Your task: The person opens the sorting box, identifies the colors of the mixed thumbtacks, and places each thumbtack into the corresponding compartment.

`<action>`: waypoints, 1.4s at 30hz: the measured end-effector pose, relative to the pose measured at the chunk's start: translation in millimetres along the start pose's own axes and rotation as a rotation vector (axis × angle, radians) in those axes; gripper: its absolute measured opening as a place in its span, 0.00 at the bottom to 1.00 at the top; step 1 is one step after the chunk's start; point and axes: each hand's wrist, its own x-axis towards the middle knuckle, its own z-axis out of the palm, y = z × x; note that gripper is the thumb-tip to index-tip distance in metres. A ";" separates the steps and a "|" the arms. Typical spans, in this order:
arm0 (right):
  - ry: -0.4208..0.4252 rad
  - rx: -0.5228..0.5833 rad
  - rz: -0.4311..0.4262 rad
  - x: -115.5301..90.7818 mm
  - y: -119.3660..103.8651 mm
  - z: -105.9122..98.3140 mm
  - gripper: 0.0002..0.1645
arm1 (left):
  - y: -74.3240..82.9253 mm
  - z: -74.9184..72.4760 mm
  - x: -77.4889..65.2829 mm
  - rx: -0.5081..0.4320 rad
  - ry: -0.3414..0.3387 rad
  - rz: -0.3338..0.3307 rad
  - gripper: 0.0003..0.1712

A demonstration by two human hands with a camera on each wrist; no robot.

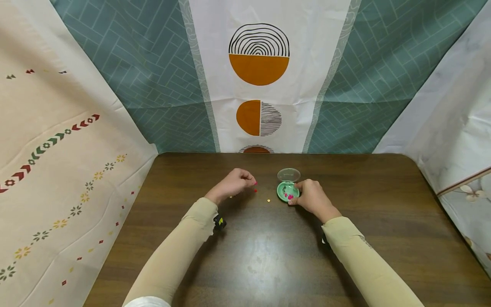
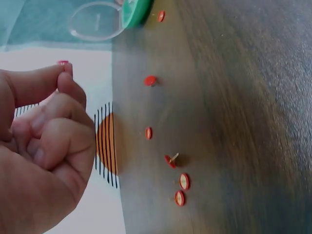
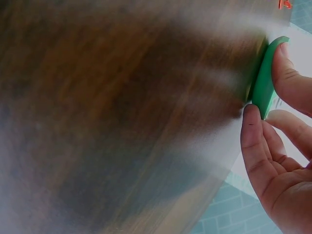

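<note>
Between its thumb and index finger my left hand (image 1: 235, 185) pinches a small pinkish-red thumbtack (image 2: 63, 62), held above the table; the other fingers curl into the palm. My right hand (image 1: 313, 199) grips the edge of a round green case (image 3: 264, 80), thumb on the rim and fingertips at its lower side. Several pinkish-red tacks (image 1: 289, 197) lie inside the case, whose clear lid (image 1: 289, 174) stands hinged back on the far side. Below my left hand, several loose tacks lie on the wood, among them one with its pin raised (image 2: 170, 161) and one near the case (image 2: 161, 16).
A dark brown wooden table (image 1: 245, 273) carries everything, with light glaring off its middle. At its far edge hangs a patterned cloth (image 1: 268, 91). More cloth panels border the left (image 1: 76, 170) and right (image 1: 452, 140) sides.
</note>
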 end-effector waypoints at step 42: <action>0.023 0.006 -0.011 0.8 1.2 -0.6 0.35 | 36.4 102.2 40.8 0.603 0.075 0.106 0.08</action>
